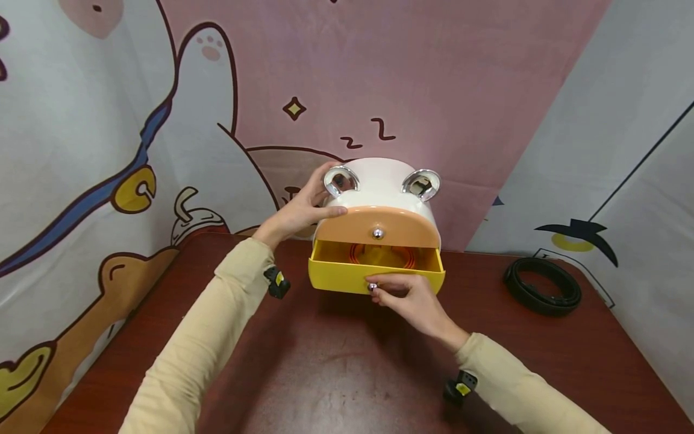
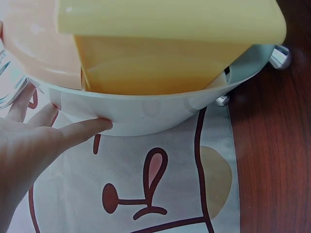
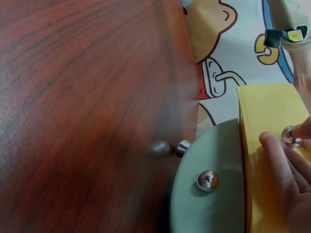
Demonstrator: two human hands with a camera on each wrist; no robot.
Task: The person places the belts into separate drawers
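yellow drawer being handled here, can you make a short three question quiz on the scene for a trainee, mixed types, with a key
1. Which hand pinches the knob of the yellow drawer?
2. True or false: the orange front juts out as far as the yellow drawer.
3. On the table at the right of the head view lies a coil. Its colour is: a) white, b) black, c) yellow.

Key:
1. The right hand.
2. False: the orange front sits further back.
3. b.
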